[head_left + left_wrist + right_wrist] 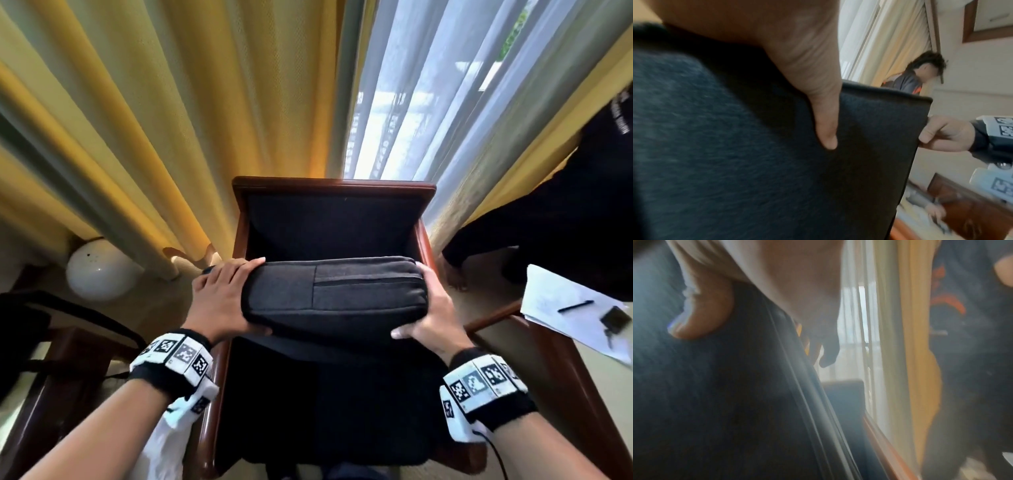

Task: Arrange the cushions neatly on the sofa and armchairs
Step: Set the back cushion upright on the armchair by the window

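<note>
Both of our hands were on one dark grey cushion (334, 294) at the centre of the head view. Our left hand (219, 301) clasped its left end, fingers spread over the top edge and thumb tucked beneath, and our right hand (430, 320) gripped the right end the same way, thumb showing under the lower corner. Each wrist wore one black band with white coded squares, two bands in all. In the left wrist view one finger lay pressed flat along the cushion's fabric, and our right hand appeared at the cushion's far edge on the right of the frame. The right wrist view was blurred; it showed our thumb (701, 318) against dark cloth and little more.

We held the cushion above the seat of one armchair (334, 192) with a reddish wooden frame and dark upholstery, just in front of its backrest; whether it touched the seat we could not tell. Behind the chair hung yellow curtains (171, 120) on the left and sheer white ones (428, 102) in the upper right. One white globe (101, 274) sat at the left edge by the curtain's foot. At the right, one wooden table (561, 363) carried white paper (561, 308), one pen (575, 306) and one small dark object (615, 320). One other person in dark clothes (565, 212) stood at the right edge.
</note>
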